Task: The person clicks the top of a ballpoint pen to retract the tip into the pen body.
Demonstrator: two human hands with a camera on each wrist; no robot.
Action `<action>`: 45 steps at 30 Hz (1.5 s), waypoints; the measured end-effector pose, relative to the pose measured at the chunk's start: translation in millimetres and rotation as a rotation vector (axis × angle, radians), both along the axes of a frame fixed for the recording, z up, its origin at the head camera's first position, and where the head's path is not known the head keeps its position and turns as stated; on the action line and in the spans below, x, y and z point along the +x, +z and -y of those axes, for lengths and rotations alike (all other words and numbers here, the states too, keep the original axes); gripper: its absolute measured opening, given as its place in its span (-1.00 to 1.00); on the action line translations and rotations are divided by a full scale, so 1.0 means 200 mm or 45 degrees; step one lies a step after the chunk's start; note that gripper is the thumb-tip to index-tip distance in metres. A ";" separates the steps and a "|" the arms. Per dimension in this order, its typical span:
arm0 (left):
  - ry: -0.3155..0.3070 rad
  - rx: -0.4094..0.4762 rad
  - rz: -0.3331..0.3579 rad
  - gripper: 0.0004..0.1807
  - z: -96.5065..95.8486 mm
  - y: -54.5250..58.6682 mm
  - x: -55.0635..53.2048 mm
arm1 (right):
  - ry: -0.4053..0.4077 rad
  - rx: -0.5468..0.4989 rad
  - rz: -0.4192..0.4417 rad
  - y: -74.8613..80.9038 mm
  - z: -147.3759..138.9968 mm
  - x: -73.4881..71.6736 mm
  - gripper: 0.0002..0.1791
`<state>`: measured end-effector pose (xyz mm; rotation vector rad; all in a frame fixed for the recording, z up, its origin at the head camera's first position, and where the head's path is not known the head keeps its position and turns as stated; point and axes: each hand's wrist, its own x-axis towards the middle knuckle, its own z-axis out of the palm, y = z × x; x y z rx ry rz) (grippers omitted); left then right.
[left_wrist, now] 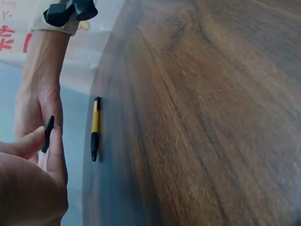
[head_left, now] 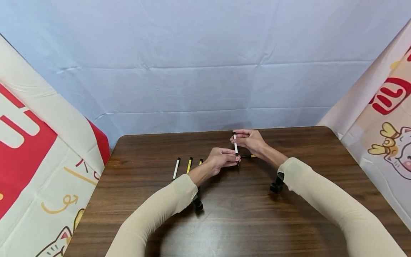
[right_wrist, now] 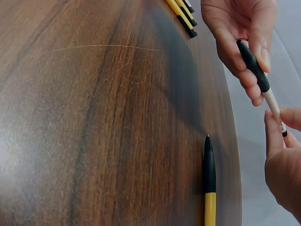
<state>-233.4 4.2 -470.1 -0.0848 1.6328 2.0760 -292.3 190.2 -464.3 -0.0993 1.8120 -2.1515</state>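
A white pen with a black grip [head_left: 236, 144] is held above the table by both hands, its tip pointing down toward me. My left hand [head_left: 221, 158] pinches it by the black grip near the tip, between thumb and fingers. Higher up on the white barrel, my right hand [head_left: 252, 141] pinches the same pen close to its black top, as the right wrist view also shows. Beneath the hands a yellow pen with a black grip [right_wrist: 210, 188] lies on the table, partly covered by the right hand in the head view.
Left of the left hand lie another white pen [head_left: 176, 168] and two yellow pens, one nearer [head_left: 189, 165] and one partly behind the forearm [head_left: 201, 161]. The brown wooden table [head_left: 237, 221] ends at a pale cloth backdrop [head_left: 205, 89]. Printed cloths hang on both sides.
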 end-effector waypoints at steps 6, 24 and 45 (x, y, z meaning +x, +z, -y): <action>-0.007 0.010 -0.011 -0.62 0.02 -0.01 0.00 | 0.016 0.010 -0.027 0.01 0.02 0.01 -0.41; -0.037 -0.037 -0.042 -0.68 0.10 -0.03 0.05 | 0.014 0.000 -0.031 -0.02 0.09 0.06 -0.42; -0.086 -0.095 -0.046 -0.67 0.23 -0.03 0.12 | 0.005 -0.008 -0.033 -0.02 0.20 0.15 -0.42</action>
